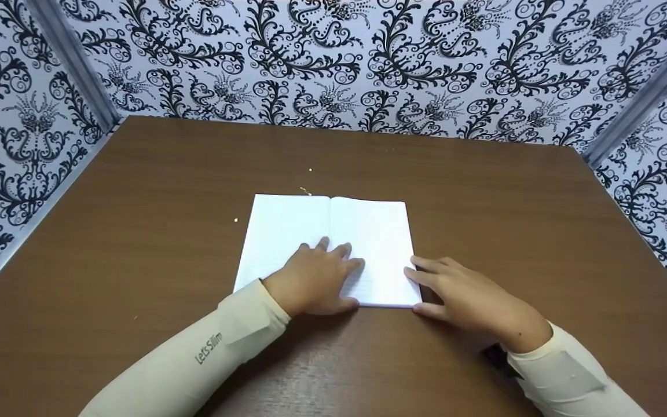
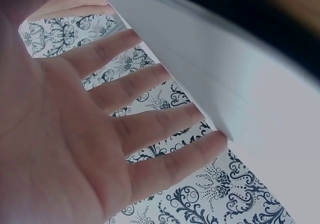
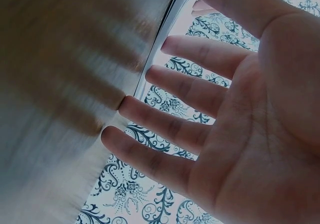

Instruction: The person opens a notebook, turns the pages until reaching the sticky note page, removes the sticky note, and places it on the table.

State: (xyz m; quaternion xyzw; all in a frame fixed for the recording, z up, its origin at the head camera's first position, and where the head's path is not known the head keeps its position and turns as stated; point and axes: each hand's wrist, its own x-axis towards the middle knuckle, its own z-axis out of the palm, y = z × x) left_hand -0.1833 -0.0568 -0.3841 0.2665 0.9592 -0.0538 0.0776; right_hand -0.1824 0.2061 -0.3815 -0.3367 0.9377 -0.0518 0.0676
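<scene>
Notebook [image 1: 339, 226]: lies spread at two facing pages in the middle of the desk [image 1: 194, 174], squarely before the person, probably so both hands reach it easily.
Left hand [image 1: 319, 281]: grasps nothing; fingers fanned across the pages around the gutter, thumb by the lower edge, a placement that likely keeps the pages flat.
Right hand [image 1: 464, 295]: also grasps nothing; straight fingers touch the right page edge, thumb at the lower corner, seemingly to steady that side.
Head view only: the whole spread, the gutter and small pale specks [image 1: 236, 220] beside the paper.
Left wrist view only: the palm's underside, fingers straight, tips meeting the paper.
Right wrist view only: finger reflections on the glossy desk and gaps between the fingers; whether every fingertip rests on paper, I cannot tell.
</scene>
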